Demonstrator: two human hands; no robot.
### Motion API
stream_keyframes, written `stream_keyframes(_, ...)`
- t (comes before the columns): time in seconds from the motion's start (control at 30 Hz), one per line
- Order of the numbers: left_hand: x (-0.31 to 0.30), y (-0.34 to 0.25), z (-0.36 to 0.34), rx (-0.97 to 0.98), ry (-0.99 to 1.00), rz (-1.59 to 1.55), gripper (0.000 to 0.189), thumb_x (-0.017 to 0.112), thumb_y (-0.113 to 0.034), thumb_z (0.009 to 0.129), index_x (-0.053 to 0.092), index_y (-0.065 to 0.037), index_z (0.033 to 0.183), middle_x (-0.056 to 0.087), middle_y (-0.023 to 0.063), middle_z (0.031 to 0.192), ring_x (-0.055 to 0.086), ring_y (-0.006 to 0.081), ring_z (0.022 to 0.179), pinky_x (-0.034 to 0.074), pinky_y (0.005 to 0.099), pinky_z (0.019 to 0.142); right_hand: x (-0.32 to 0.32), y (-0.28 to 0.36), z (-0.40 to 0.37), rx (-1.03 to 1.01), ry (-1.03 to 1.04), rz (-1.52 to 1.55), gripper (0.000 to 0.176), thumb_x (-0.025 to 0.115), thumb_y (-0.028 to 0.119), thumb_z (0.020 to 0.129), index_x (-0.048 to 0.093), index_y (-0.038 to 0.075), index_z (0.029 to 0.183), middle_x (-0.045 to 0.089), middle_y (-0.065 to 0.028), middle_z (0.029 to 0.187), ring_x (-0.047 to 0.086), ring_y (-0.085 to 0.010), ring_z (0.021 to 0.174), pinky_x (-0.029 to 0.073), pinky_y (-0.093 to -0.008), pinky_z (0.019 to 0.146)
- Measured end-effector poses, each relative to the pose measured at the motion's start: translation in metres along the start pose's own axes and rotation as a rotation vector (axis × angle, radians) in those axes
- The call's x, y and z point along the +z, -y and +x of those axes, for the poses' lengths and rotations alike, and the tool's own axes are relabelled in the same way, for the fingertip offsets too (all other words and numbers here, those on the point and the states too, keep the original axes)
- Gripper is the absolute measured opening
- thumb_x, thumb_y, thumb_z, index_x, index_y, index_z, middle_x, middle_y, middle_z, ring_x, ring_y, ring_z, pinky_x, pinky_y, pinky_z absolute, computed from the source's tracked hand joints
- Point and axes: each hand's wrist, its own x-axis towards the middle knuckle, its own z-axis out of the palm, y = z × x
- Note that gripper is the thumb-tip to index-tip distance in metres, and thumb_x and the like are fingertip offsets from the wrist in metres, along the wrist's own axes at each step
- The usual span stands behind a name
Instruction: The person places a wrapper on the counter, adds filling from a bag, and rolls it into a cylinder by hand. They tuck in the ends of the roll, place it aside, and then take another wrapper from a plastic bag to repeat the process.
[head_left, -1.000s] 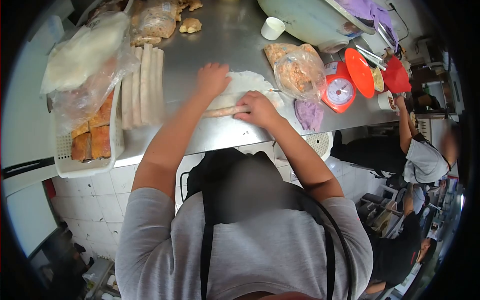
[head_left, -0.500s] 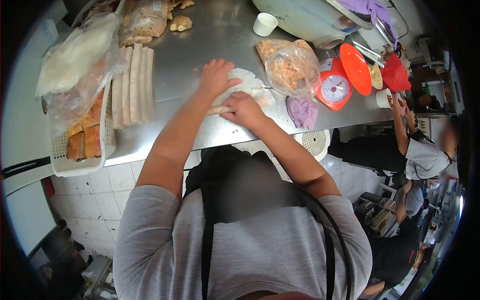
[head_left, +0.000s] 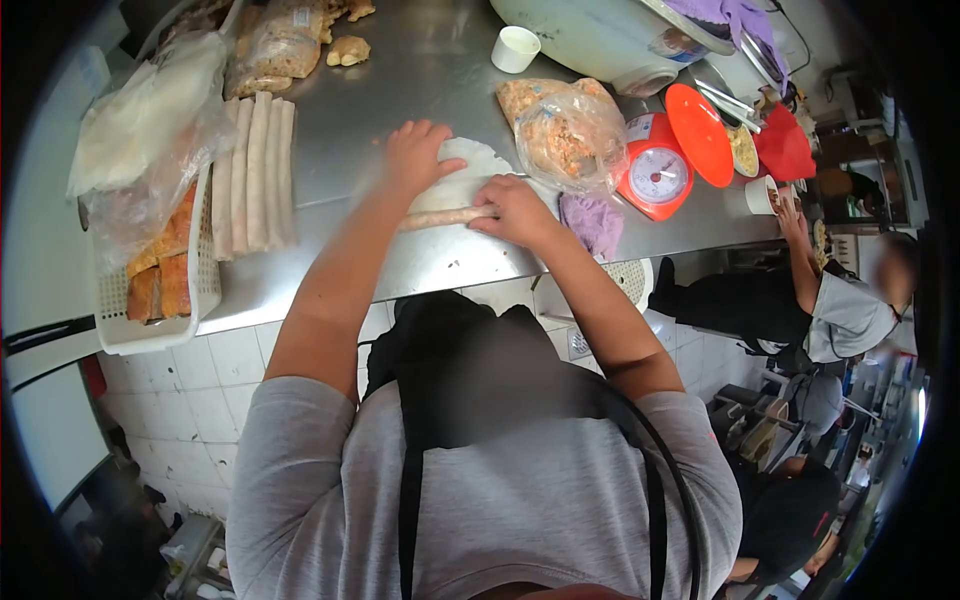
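A thin white wrapper sheet [head_left: 474,158] lies flat on the steel counter, its near edge rolled into a long filled roll [head_left: 442,218]. My left hand [head_left: 420,158] is open, fingers stretched out over the sheet's left side, with the wrist close to the roll. At the roll's right end, my right hand [head_left: 512,212] is closed, its fingers curled around it. To the left, several finished rolls [head_left: 256,175] lie side by side. A plastic bag of orange-flecked filling [head_left: 565,135] rests beyond my right hand.
Along the counter's right are a purple cloth [head_left: 592,224], a red scale [head_left: 657,178] and a red plate [head_left: 698,135]. A white cup [head_left: 515,49] stands behind. A white basket [head_left: 208,262] with browned pieces sits left, beneath bagged wrappers [head_left: 150,110]. A co-worker [head_left: 850,305] works at right.
My right hand has slid right along the roll, uncovering more of it. My left hand stays over the sheet. The whole view has shifted slightly.
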Motion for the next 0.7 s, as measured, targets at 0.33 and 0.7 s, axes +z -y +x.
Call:
stream_keyframes(0.33,0.009,0.005,-0.002,0.053,-0.099,-0.008,0.041,0.071,-0.042,0.063,0.06,-0.015,0.092,0.055,0.0033,0.089,0.05,0.0243,0.087,0.039,0.0379,0.075,-0.006,-0.012,-0.016,0.036,0.003,0.012,0.026,0.072,0.019,0.064,0.061,0.007,0.084,0.058,-0.0098,0.087,0.054,-0.0294,0.087,0.043,-0.0379,0.08)
stream_keyframes(0.7,0.002,0.003,-0.001,0.04,-0.054,-0.02,0.04,0.07,-0.04,0.066,0.06,-0.015,0.095,0.054,0.0043,0.091,0.05,0.0257,0.09,0.04,0.0385,0.078,-0.011,-0.018,-0.023,0.088,0.056,0.019,0.031,0.072,0.016,0.065,0.059,0.007,0.091,0.057,-0.0119,0.09,0.054,-0.0305,0.088,0.044,-0.0369,0.078)
